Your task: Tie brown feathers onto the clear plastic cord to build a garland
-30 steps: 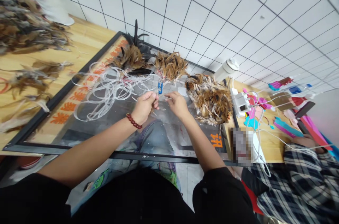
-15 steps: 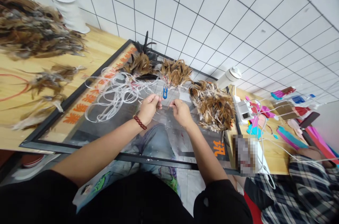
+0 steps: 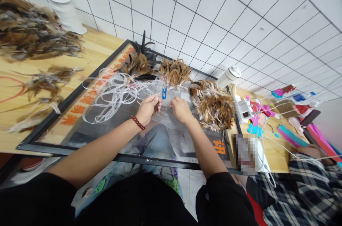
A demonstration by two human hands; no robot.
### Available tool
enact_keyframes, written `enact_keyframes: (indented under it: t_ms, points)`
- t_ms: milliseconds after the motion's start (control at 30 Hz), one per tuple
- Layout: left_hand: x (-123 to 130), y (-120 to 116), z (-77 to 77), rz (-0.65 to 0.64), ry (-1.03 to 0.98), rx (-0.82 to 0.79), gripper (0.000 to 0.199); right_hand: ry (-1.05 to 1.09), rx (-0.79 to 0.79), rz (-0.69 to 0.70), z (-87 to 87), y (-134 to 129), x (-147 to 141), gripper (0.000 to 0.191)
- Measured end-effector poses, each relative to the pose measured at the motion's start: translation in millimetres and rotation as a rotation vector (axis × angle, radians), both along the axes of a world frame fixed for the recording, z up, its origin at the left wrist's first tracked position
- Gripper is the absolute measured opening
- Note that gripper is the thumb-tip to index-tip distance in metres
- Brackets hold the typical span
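Observation:
My left hand [image 3: 148, 109], with a red bead bracelet at the wrist, is closed on a small brown feather [image 3: 155, 111] below its fingers. To its right, a short gap away, my right hand [image 3: 181, 109] has its fingers bent together; whatever they pinch is too small to make out. Blue thread snips [image 3: 164, 93] lie on the glass panel just beyond both hands. Behind them sits a brown feather bunch [image 3: 175, 72], with a darker bunch [image 3: 139, 65] to its left and a larger pile [image 3: 212, 105] to the right. Looped clear cord [image 3: 107, 94] lies left of my left hand.
A black-framed glass panel [image 3: 171, 163] rests on the wooden table. Left are a big feather heap [image 3: 32, 30] and a white spool [image 3: 64, 12]. At right stand a white bottle [image 3: 229, 76], a power strip [image 3: 243, 110], cables and coloured scraps, near a person in plaid [image 3: 307, 179].
The whole view has shifted slightly. More of the brown feather now shows under my left hand. My right hand's fingers have curled in and sit a little farther from my left.

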State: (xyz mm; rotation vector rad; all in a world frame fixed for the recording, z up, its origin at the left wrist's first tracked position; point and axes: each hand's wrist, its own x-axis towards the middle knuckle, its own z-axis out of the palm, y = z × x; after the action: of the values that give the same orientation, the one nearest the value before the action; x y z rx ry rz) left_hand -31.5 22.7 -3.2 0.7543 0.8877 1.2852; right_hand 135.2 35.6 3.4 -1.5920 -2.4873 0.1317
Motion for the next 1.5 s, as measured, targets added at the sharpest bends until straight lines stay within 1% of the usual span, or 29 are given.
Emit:
enact_keyframes:
  t_ms: [67, 100, 133, 200, 267, 300, 367, 400, 433, 467, 533, 567, 600, 633, 700, 833, 900, 967, 1033, 1133, 1167, 1200, 1267, 1333, 1367, 1433, 1500]
  points:
    - [0, -2, 0.5, -0.004, 0.012, -0.008, 0.021, 0.027, 0.055, -0.010, 5.3, -7, 1, 0.017]
    - [1, -3, 0.5, -0.036, 0.020, -0.017, 0.022, 0.046, 0.091, -0.006, 8.5, -11, 2, 0.018]
    - [1, -4, 0.3, -0.091, 0.029, -0.028, 0.023, 0.060, 0.126, 0.004, 11.8, -16, 2, 0.018]
    - [2, -7, -0.7, -0.243, 0.038, -0.051, 0.025, 0.068, 0.179, 0.043, 17.4, -22, 2, 0.017]
    - [3, -9, -1.7, -0.380, 0.016, -0.068, 0.027, 0.095, 0.199, 0.066, 19.9, -26, 0, 0.016]
    - [3, -10, -2.0, -0.421, -0.008, -0.070, 0.028, 0.137, 0.195, 0.070, 19.5, -26, -1, 0.016]
    - [3, -10, -1.6, -0.448, -0.065, -0.046, 0.028, 0.319, 0.163, 0.065, 15.2, -24, -2, 0.016]
    - [3, -10, -1.1, -0.440, -0.087, -0.023, 0.027, 0.463, 0.143, 0.039, 11.4, -22, -2, 0.017]
    - [3, -9, -0.5, -0.422, -0.100, 0.003, 0.027, 0.636, 0.122, -0.015, 6.7, -20, -2, 0.018]
    - [2, -8, 0.1, -0.398, -0.104, 0.029, 0.026, 0.822, 0.095, -0.098, 1.4, -18, -1, 0.019]
    - [1, -7, 0.6, -0.353, -0.088, 0.073, 0.027, 1.147, 0.005, -0.300, -8.9, -16, 0, 0.024]
    - [1, -7, 0.4, -0.337, -0.070, 0.096, 0.028, 1.254, -0.061, -0.376, -13.2, -15, 0, 0.027]
    - [1, -6, -0.1, -0.329, -0.043, 0.120, 0.029, 1.321, -0.132, -0.415, -16.4, -15, 0, 0.029]
    - [1, -6, -0.8, -0.329, -0.008, 0.146, 0.030, 1.358, -0.196, -0.420, -18.4, -16, -1, 0.031]
    - [1, -7, -2.4, -0.358, 0.074, 0.196, 0.032, 1.404, -0.288, -0.384, -19.0, -17, -5, 0.033]
    - [2, -11, -3.3, -0.410, 0.258, 0.304, 0.036, 1.477, -0.392, -0.363, -13.9, -20, -14, 0.035]
    - [3, -13, -2.5, -0.416, 0.320, 0.348, 0.037, 1.492, -0.415, -0.357, -11.1, -21, -17, 0.033]
    - [3, -14, -1.4, -0.414, 0.346, 0.354, 0.037, 1.489, -0.401, -0.328, -8.2, -22, -16, 0.029]
    - [5, -14, -0.5, -0.394, 0.327, 0.316, 0.036, 1.445, -0.326, -0.292, -4.1, -24, -11, 0.024]
    - [6, -14, 0.1, -0.330, 0.212, 0.193, 0.033, 1.391, -0.154, -0.218, 3.2, -27, -3, 0.018]
    - [6, -13, 0.1, -0.303, 0.165, 0.142, 0.031, 1.402, -0.142, -0.176, 5.1, -28, -1, 0.017]
    - [7, -13, 0.1, -0.276, 0.122, 0.093, 0.031, 1.428, -0.163, -0.131, 6.1, -28, 0, 0.016]
    - [7, -12, 0.1, -0.241, 0.058, 0.020, 0.030, 1.496, -0.262, -0.067, 5.3, -29, -2, 0.015]
    - [7, -12, 0.3, -0.244, 0.026, -0.017, 0.029, 1.552, -0.335, -0.071, 1.2, -30, -9, 0.014]
    - [8, -12, 0.4, -0.260, 0.017, -0.030, 0.029, 1.571, -0.339, -0.096, -1.6, -29, -13, 0.013]
    - [8, -13, 0.7, -0.312, 0.008, -0.053, 0.029, 1.580, -0.315, -0.161, -6.7, -29, -21, 0.012]
    - [9, -15, 1.0, -0.363, 0.006, -0.054, 0.030, 1.553, -0.245, -0.217, -10.2, -29, -26, 0.011]
